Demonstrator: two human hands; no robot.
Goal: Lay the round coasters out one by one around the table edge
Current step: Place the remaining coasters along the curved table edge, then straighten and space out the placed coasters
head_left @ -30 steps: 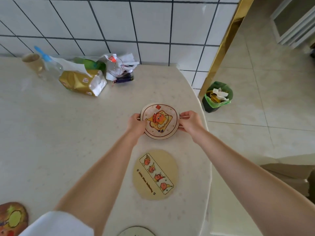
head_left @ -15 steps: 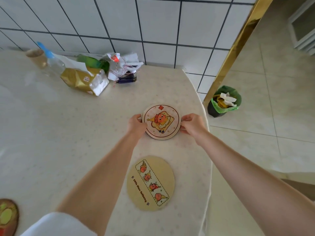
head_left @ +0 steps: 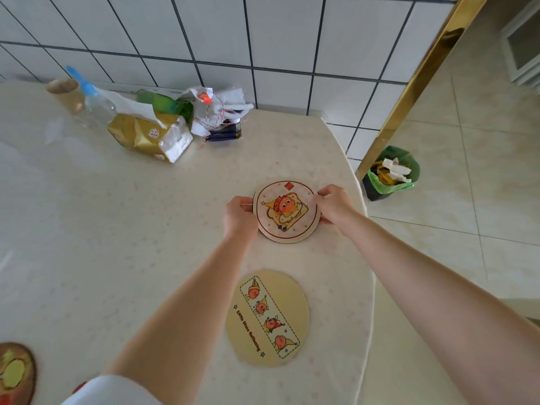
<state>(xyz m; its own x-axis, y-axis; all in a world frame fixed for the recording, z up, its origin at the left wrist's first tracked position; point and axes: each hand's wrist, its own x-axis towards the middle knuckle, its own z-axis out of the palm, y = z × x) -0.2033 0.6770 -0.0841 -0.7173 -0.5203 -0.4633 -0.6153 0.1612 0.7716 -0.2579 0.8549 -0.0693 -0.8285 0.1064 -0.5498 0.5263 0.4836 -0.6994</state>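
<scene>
A round coaster with a toast cartoon (head_left: 287, 211) lies near the table's right edge. My left hand (head_left: 238, 213) grips its left rim and my right hand (head_left: 333, 203) grips its right rim. Whether more coasters are stacked under it I cannot tell. Closer to me a yellow round coaster (head_left: 267, 317) with a strip of cartoon figures lies flat on the cream table (head_left: 117, 229). A brown and green coaster (head_left: 14, 372) shows at the bottom left corner.
At the back by the tiled wall stand a paper cup (head_left: 65, 93), a plastic bottle (head_left: 93, 102), a gold packet (head_left: 146, 135) and crumpled wrappers (head_left: 216, 112). On the floor to the right stands a bin with a green liner (head_left: 390, 173), beside a gold post (head_left: 415, 83).
Both hands and the toast coaster have stayed at the same spot by the right edge. The camera has tipped up a little, so the yellow coaster sits lower in view.
</scene>
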